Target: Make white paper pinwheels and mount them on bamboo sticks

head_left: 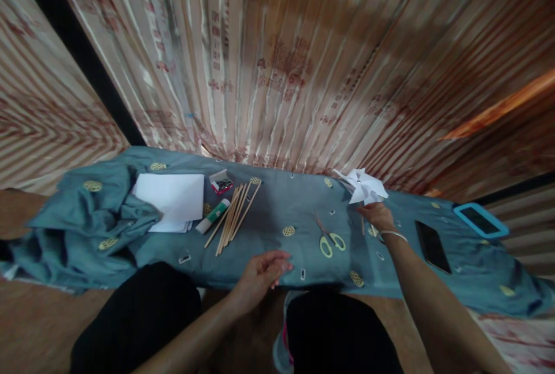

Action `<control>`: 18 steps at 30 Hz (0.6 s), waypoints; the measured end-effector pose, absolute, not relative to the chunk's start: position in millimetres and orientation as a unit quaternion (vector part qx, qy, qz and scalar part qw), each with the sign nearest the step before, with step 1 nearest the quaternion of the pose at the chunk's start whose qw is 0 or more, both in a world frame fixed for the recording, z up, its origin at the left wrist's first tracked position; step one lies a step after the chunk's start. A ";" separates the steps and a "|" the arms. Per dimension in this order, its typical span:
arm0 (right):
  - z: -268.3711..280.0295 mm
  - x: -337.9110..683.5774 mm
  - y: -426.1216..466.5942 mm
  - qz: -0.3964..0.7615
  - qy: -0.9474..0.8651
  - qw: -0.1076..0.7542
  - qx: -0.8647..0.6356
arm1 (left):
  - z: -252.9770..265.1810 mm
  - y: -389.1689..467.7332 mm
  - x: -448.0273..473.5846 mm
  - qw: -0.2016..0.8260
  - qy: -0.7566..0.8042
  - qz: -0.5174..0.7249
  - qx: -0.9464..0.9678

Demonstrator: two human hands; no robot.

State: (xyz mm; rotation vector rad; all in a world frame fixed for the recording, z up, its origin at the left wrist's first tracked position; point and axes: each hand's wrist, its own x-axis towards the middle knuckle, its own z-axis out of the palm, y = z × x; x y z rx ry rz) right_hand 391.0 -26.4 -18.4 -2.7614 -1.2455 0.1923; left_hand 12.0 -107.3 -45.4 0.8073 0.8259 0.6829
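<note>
At the back right of the cloth, a white paper pinwheel [363,184] stands at the fingers of my right hand [378,216]. They are closed round its stick, a bit of which shows below the hand. My left hand [262,273] hovers by the front edge of the cloth, fingers loosely bent and slightly apart, with nothing visible in it. Between the two hands lie scissors [330,240] with pale green handles, blades spread a little. Left of them rests a loose bunch of thin wooden sticks [234,218].
A green-and-white glue stick [212,216], a small open box of dark pieces [221,182] and white paper sheets [173,197] lie leftward. A black phone [432,245] and a blue-framed tablet [480,219] lie right. Patterned curtain [277,73] hangs behind the grey-green cloth [269,212].
</note>
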 end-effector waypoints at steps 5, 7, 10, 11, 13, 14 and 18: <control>-31.5 395.4 -21.2 0.052 -0.395 0.022 -0.917 | -46.5 -107.0 11.3 0.787 0.384 0.308 0.372; -33.5 395.9 -20.3 0.057 -0.395 0.015 -0.917 | -46.8 -107.3 10.7 0.787 0.386 0.304 0.374; -34.9 395.4 -19.1 0.060 -0.391 0.008 -0.918 | -47.5 -108.2 10.2 0.787 0.386 0.302 0.374; -35.2 395.1 -18.7 0.058 -0.389 0.007 -0.919 | -47.8 -108.7 10.4 0.787 0.385 0.304 0.374; -35.4 394.2 -18.6 0.056 -0.388 0.004 -0.920 | -48.9 -109.7 11.1 0.789 0.381 0.310 0.370; -35.2 393.8 -19.1 0.056 -0.388 0.003 -0.920 | -49.7 -110.3 11.7 0.789 0.380 0.313 0.366; -33.5 394.3 -28.1 0.058 -0.391 -0.002 -0.919 | -53.3 -112.6 13.4 0.790 0.384 0.319 0.355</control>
